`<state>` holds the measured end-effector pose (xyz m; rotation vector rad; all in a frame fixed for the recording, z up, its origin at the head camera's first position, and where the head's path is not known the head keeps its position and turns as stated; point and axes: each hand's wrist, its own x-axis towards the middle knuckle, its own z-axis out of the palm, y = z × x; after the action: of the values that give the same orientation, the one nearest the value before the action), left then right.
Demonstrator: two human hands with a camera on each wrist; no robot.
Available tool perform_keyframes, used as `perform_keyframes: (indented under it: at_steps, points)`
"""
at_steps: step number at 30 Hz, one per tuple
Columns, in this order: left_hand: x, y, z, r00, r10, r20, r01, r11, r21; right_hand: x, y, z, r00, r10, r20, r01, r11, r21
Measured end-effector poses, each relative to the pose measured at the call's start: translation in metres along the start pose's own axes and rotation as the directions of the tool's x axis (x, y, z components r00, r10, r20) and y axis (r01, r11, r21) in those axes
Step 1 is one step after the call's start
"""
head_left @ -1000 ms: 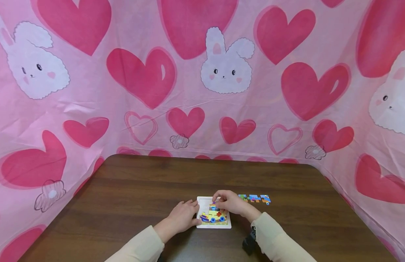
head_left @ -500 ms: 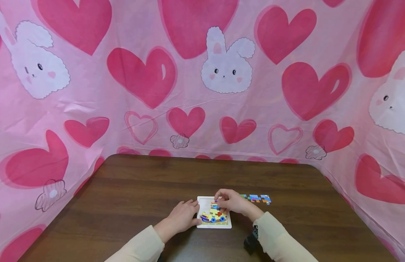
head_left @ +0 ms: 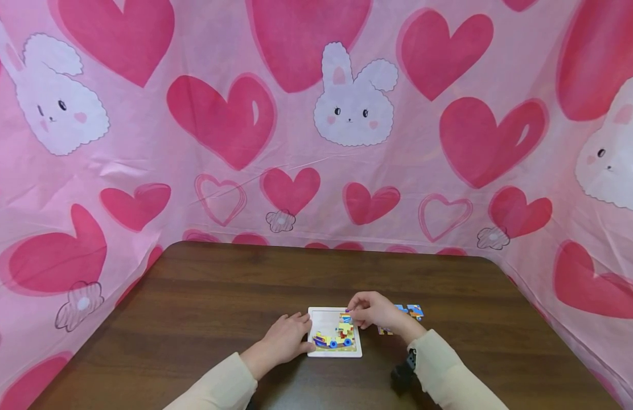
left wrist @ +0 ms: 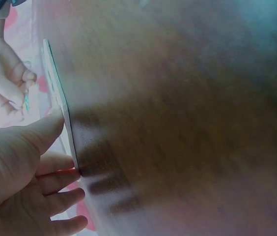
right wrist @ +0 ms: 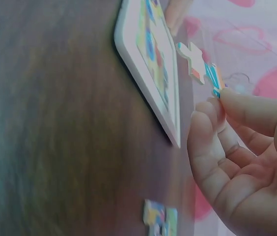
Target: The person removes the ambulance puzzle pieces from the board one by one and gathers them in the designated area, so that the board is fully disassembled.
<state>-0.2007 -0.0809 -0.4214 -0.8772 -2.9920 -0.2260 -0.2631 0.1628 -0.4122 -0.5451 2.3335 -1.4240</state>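
Observation:
My right hand [head_left: 372,312] pinches a puzzle piece between thumb and fingertips, with another joined to it, making a small jigsaw section [right wrist: 196,63] of yellow, blue and orange. The section hangs tilted above the right side of a white-framed puzzle board [head_left: 334,356]. My left hand [head_left: 283,339] rests at the board's left edge, thumb near its lower left corner and fingers extended along the side. Fitted pieces [head_left: 333,343] in the board's lower part show a yellow vehicle with blue wheels. The board's upper left shows bare white backing.
Several loose puzzle pieces [head_left: 414,310] lie on the brown table [head_left: 234,285] to the right of the board, partly hidden behind my right hand and forearm. A pink curtain [head_left: 296,142] with hearts and rabbits stands around the table's far side and flanks.
My right hand has moved right, carrying the joined puzzle pieces from over the board's middle to its right side. The left hand and the board have stayed in place.

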Motion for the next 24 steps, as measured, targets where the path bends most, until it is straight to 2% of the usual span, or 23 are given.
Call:
perform_keyframes:
  at_steps: [9,18,24]
  points:
    - [0.0,-0.001,0.001,1.0,0.01,-0.016,-0.01,1.0,0.023,-0.013,-0.001,-0.025,0.999,-0.002,-0.053,0.001,1.0,-0.019]
    - [0.001,0.0,0.001,1.0,-0.007,0.006,0.006,1.0,0.006,-0.025,0.01,-0.051,0.992,0.067,-0.111,-0.071,0.997,-0.029]
    - [0.001,0.0,0.0,1.0,-0.014,0.02,0.014,1.0,-0.004,-0.035,0.02,-0.065,0.992,0.079,-0.098,-0.081,0.997,-0.014]
